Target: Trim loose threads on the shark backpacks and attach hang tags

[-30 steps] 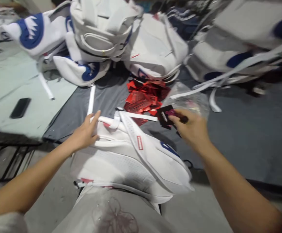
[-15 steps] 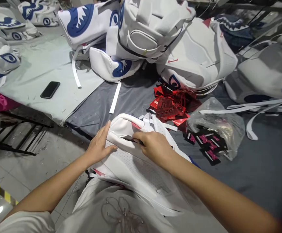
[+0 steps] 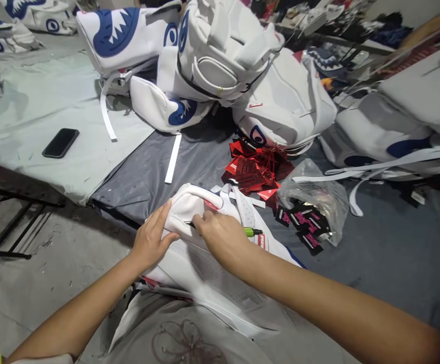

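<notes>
A white backpack [image 3: 189, 253] with a perforated back panel lies across my lap and the table edge. My left hand [image 3: 152, 237] rests on its end with fingers stretched out and thumb spread on the panel. My right hand [image 3: 220, 240] is closed around a slim tool [image 3: 249, 232], whose green body and black end stick out behind the hand. Its kind is hidden by my fingers. The fingertips are at the gap beneath the bag's padded loop [image 3: 200, 194], where something dark shows. A red label [image 3: 261, 241] sits on the bag near the tool.
Several white and blue backpacks [image 3: 220, 55] are piled along the back of the dark-covered table [image 3: 375, 263]. Red tags [image 3: 252, 169] and a clear plastic bag [image 3: 335, 202] with black-and-pink tags [image 3: 306, 227] lie beyond my right hand. A phone [image 3: 60, 143] lies on the pale cover.
My right hand has shifted left along the gap, and the green tool end now shows behind it. My left hand stays on the bag. The view has turned slightly right.
</notes>
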A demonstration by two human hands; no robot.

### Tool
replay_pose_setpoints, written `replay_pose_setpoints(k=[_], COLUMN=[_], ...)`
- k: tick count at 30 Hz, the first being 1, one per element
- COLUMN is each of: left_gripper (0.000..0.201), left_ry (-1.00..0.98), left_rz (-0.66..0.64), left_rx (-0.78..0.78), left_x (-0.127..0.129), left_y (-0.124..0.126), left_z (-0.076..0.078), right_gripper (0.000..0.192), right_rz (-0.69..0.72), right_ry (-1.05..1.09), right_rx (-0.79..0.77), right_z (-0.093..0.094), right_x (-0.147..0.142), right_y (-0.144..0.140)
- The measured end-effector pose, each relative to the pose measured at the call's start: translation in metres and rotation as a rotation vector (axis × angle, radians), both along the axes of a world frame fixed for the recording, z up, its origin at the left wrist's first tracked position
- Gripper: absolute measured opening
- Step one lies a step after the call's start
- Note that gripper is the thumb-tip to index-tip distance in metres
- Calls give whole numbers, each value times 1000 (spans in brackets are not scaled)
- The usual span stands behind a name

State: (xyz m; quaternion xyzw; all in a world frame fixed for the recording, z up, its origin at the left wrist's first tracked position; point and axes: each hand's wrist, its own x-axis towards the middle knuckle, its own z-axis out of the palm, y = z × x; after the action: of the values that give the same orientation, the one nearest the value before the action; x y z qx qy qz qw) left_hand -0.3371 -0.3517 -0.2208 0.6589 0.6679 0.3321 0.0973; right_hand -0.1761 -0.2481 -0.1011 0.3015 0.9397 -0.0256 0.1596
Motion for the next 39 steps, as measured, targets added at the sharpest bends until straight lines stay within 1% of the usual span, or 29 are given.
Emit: replay_pose_setpoints(k=[1, 3, 4, 6, 9, 11, 14, 16, 21, 23, 25, 26, 27, 29, 31, 32, 34, 36, 39], left_gripper=[83, 82, 82, 82, 82, 83, 82, 81, 80, 80, 81, 83, 85, 86, 85, 84, 85, 86, 95], left_ry=[0, 8, 14, 26, 37, 49, 66, 67, 49, 48, 52, 56, 60, 65, 59, 53, 34, 9, -24], left_rz=[-3, 6, 16, 29, 18, 19, 32, 20, 5, 15, 30, 40, 48, 53, 58, 67, 96, 122, 169], left_rx=[-3, 11, 35, 102, 176, 185, 183, 179, 194, 178, 143, 131, 128, 132, 124, 110, 69, 10, -109], left_x=[-1, -4, -6, -8, -10, -9, -8, -8, -13, -14, -14, -14, -14, -14, -13, -12, -12, -11, -12], left_y=[-1, -2, -1, 1, 6, 7, 7, 7, 11, 12, 11, 10, 9, 8, 7, 7, 7, 7, 8], left_z=[-1, -3, -5, -11, -16, -16, -15, -14, -15, -15, -14, -13, -13, -12, -11, -11, -9, -8, -2], right_gripper=[23, 18, 17, 18, 19, 19, 20, 20, 22, 23, 25, 26, 28, 29, 26, 25, 23, 22, 20], right_rz=[-1, 39, 59, 47, -21, -20, 22, 26, -77, -99, -115, -105, -65, 79, 227, 272, 299, 295, 281], right_ry=[49, 142, 178, 231, 268, 261, 223, 204, 246, 286, 318, 334, 348, 363, 341, 327, 305, 293, 299], right_rx=[-7, -78, -127, -204, -269, -294, -315, -324, -300, -285, -231, -194, -164, -134, -151, -155, -134, -98, -2], right_z=[2, 3, 1, -3, -7, -6, -2, -2, -16, -22, -24, -24, -24, -22, -21, -22, -25, -30, -34], right_x=[-5, -17, -23, -33, -37, -34, -31, -34, -46, -45, -39, -34, -29, -20, -15, -14, -16, -20, -26], right_y=[0, 2, 5, 13, 23, 25, 27, 28, 24, 20, 17, 16, 15, 17, 21, 23, 25, 24, 16])
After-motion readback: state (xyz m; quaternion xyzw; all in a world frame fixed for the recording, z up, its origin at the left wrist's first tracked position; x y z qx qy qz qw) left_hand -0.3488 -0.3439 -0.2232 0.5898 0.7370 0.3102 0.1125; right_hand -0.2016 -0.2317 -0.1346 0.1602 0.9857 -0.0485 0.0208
